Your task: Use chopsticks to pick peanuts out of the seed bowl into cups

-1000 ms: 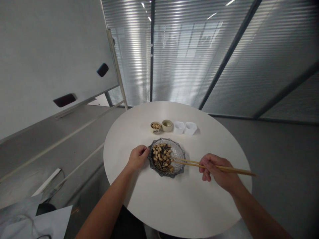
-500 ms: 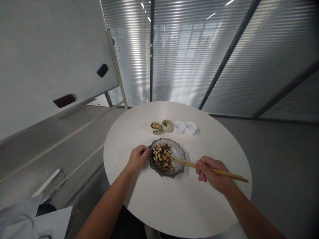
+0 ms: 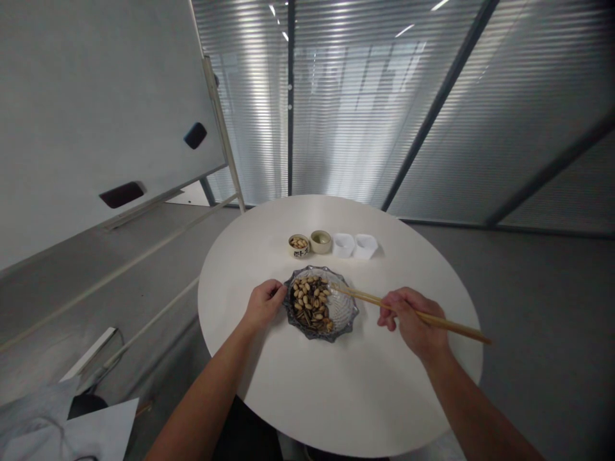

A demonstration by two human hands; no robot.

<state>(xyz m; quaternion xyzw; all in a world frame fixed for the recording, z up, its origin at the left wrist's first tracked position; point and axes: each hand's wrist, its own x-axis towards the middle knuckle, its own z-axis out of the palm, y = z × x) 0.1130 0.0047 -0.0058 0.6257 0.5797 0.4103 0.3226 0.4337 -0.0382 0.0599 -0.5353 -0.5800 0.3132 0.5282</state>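
Note:
A glass bowl [image 3: 344, 326] with a scalloped rim stands on the white round table. Pistachios [image 3: 303, 293] and dark striped sunflower seeds [image 3: 305, 316] lie heaped in its left part; bare glass shows on its right. My left hand [image 3: 266, 302] grips the bowl's left rim with thumb and curled fingers. In my right hand [image 3: 414, 320] is a pair of chopsticks [image 3: 456, 328], slanting left. Their tips hover over the bowl at the right edge of the heap. Whether anything sits between the tips is too small to tell.
Behind the bowl stand a small lettered cup [image 3: 298, 253] holding pistachios, a greenish cup [image 3: 320, 248] and two white plastic cups [image 3: 344, 251] in a row. The round table [image 3: 355, 397] fills the middle. At left is a whiteboard [image 3: 110, 96] on a stand.
The chopstick tips have shifted up, toward the far side of the bowl. My right hand has moved slightly upward with them. My left hand still holds the rim.

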